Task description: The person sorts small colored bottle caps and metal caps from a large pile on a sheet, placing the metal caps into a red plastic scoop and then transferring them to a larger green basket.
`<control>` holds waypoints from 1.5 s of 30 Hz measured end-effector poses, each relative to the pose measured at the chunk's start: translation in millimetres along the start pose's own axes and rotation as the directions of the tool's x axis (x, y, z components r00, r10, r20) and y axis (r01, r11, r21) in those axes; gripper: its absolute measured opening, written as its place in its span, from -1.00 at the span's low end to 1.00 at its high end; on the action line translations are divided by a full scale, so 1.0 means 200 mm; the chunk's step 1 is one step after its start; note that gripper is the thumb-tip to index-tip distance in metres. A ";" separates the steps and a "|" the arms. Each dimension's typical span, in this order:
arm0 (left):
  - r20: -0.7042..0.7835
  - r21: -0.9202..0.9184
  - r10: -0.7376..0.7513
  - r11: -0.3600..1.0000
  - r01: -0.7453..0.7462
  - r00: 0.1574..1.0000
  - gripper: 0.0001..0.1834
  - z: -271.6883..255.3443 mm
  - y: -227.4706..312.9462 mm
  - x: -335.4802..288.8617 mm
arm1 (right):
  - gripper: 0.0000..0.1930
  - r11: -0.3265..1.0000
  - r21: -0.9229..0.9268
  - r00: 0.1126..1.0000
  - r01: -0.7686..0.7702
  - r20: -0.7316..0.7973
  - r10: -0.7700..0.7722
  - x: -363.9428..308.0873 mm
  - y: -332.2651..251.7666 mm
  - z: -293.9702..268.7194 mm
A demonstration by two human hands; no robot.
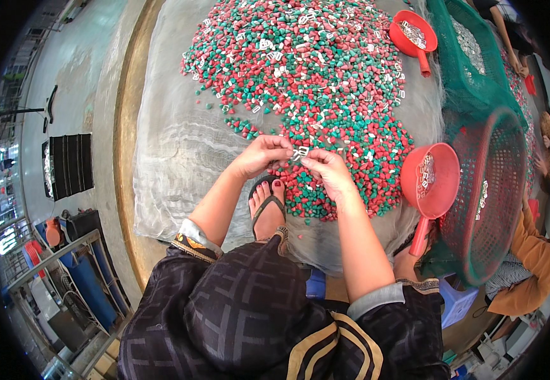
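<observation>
My left hand [261,156] and my right hand [330,172] come together over a spread heap of small red and green cones [325,95]. Fingers of both are closed in a pinch on small pale buckle-like pieces [301,152], one or more; their exact number cannot be made out. Similar pale pieces [266,44] lie scattered through the heap. Just below the hands, my sandalled foot [268,212] rests at the heap's near edge.
A whitish mesh sheet [173,145] lies under the cones. To the right are a red long-handled scoop [441,190] with pale pieces, another red scoop [422,47], a tilted red basket [458,234] and a green net-lined container [493,79]. Other people [528,266] sit at the far right.
</observation>
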State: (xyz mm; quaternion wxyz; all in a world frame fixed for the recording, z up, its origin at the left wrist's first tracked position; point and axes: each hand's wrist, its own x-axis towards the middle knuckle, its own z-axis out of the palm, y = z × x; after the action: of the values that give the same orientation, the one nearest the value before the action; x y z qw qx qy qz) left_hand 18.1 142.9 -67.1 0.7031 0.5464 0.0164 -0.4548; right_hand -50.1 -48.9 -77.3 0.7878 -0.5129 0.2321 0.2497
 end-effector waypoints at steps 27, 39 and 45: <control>-0.107 0.488 0.261 0.854 -0.178 0.959 -0.87 0.09 0.04 0.02 | -0.87 0.870 0.221 0.834 0.441 -0.459 -0.306 -0.10 -0.21 -0.17; -0.172 0.340 0.131 0.938 -0.066 0.976 -0.85 0.11 0.07 0.02 | -0.62 0.639 -0.062 0.082 0.767 -0.978 -0.192 -0.67 -0.68 -0.94; -0.113 0.058 0.049 0.997 -0.043 0.992 -0.92 0.11 0.05 0.01 | -0.55 0.896 -0.364 0.300 0.254 -0.851 -0.431 -0.39 -0.39 -0.88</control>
State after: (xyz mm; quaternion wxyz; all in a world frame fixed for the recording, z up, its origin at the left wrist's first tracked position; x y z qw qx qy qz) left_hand 15.4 123.6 -51.3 0.6959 0.5910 0.0313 -0.4068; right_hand -80.3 -251.1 -40.2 0.5161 -0.6620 0.4914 -0.2323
